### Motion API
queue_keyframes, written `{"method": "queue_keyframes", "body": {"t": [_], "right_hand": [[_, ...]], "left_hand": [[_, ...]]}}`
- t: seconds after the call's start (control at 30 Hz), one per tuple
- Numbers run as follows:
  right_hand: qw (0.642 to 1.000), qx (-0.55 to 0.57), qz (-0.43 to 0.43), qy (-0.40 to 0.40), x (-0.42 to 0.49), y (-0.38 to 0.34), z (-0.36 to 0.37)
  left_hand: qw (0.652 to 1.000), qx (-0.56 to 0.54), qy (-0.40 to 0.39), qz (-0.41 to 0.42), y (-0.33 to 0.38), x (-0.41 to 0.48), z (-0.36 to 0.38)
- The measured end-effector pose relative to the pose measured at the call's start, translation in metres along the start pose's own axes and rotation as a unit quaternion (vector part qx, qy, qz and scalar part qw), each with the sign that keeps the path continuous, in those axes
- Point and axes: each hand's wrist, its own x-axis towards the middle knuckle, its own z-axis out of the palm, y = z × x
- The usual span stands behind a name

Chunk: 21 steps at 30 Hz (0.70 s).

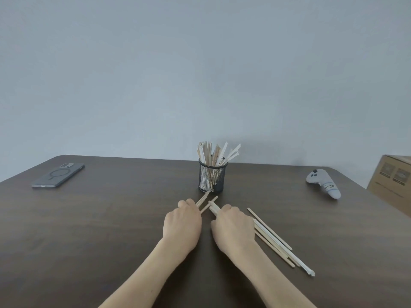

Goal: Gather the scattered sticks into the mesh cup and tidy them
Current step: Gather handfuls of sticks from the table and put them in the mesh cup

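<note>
A black mesh cup (pixel 213 177) stands upright mid-table with several pale wooden and paper-wrapped sticks fanned out of its top. Just in front of it, my left hand (pixel 182 225) lies knuckles up, closed over two thin sticks (pixel 202 200) whose tips point toward the cup's base. My right hand (pixel 233 227) is closed over a bundle of several sticks (pixel 280 247) that lies on the table and trails back to the right behind my wrist. The short ends of that bundle poke out ahead of my fingers. One loose stick (pixel 268 227) lies alongside the bundle.
A dark phone (pixel 58 174) lies face down at the far left of the brown table (pixel 89 230). A grey game controller (pixel 323 183) rests at the far right. A cardboard box (pixel 393 183) stands at the right edge. A plain wall rises behind the table.
</note>
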Motion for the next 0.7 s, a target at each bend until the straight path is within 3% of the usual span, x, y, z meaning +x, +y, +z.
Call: {"method": "queue_keyframes", "body": {"t": [0.1,0.23,0.37,0.47,0.53,0.63,0.7], "right_hand": [[0.999,0.022,-0.005,0.031,-0.002,0.004,0.005],[0.993,0.105,-0.015,0.049,-0.002,0.010,0.001],[0.963,0.258,-0.001,0.078,0.003,0.018,-0.005],[0.903,0.420,0.007,0.095,0.006,0.022,-0.007],[0.844,0.519,0.011,0.134,0.009,0.023,-0.007],[0.752,0.639,0.023,0.160,0.014,0.024,-0.004],[0.724,0.672,0.020,0.155,0.017,0.022,0.000]], "left_hand": [[0.985,-0.163,0.009,-0.050,-0.010,0.005,-0.006],[0.945,-0.314,0.074,-0.052,-0.030,0.014,-0.004],[0.855,-0.502,0.128,-0.028,-0.033,0.019,-0.009],[0.786,-0.596,0.165,-0.009,-0.026,0.014,-0.014],[0.759,-0.621,0.197,0.004,-0.022,0.011,-0.018],[0.747,-0.624,0.228,0.013,-0.018,0.006,-0.023],[0.752,-0.615,0.236,0.014,-0.015,0.004,-0.021]]}}
